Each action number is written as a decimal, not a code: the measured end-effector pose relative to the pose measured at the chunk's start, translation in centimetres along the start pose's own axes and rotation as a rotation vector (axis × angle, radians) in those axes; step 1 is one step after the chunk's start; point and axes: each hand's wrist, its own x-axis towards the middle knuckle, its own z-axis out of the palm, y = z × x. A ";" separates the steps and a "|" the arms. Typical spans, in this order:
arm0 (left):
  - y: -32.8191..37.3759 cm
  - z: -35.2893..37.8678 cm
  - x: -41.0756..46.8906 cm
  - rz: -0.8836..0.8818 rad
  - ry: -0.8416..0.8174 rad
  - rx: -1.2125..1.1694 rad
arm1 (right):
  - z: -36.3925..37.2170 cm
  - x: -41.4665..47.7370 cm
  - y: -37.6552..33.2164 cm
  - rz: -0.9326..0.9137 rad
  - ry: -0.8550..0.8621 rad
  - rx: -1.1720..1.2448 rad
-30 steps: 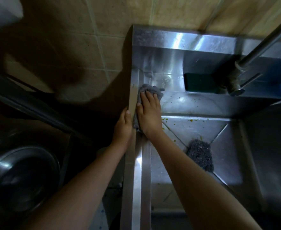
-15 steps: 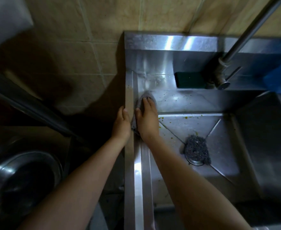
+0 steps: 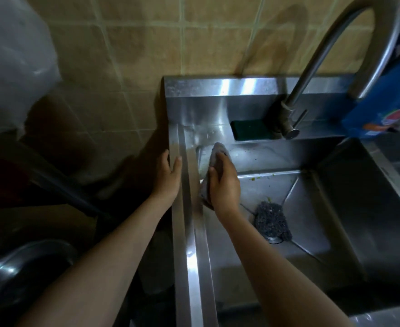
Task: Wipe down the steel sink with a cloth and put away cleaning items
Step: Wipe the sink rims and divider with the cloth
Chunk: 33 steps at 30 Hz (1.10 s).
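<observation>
In the head view, a steel sink (image 3: 189, 232) is seen from above, set against a tiled wall (image 3: 170, 43). A grey cloth (image 3: 217, 148) is held by the right hand (image 3: 225, 182) and pressed against the inner left wall of the basin, near the back corner. The grip of this hand is clamped on the cloth, with the thumb and fingers curled round its edge. The left hand (image 3: 168, 175) is laid on the sink's left rim. Its grip is apart: the fingers are straight, nothing is held, the thumb is set on the rim and the fingers reach over the outer edge.

A dark scourer (image 3: 273, 221) is seen lying over the drain on the basin floor, near the right forearm. Small green specks (image 3: 258, 178) are scattered along the back of the floor. A green sponge (image 3: 250, 129) is placed on the back ledge, just beside the base of the curved tap (image 3: 312, 67). A blue packet (image 3: 383, 102) is seen at the right edge, behind the tap's spout. A metal bowl (image 3: 17, 279) is visible in the dark at lower left, and a pale plastic bag (image 3: 12, 55) at upper left.
</observation>
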 end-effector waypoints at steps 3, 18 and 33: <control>1.1 0.7 1.4 0.065 0.001 0.085 | -0.7 2.2 -0.2 -0.029 0.004 0.029; 2.3 3.9 8.3 0.355 -0.010 0.766 | 0.9 12.9 0.9 -0.243 -0.174 -0.463; 1.2 3.9 8.4 0.454 0.051 0.799 | 4.5 13.3 2.3 -0.435 -0.054 -0.662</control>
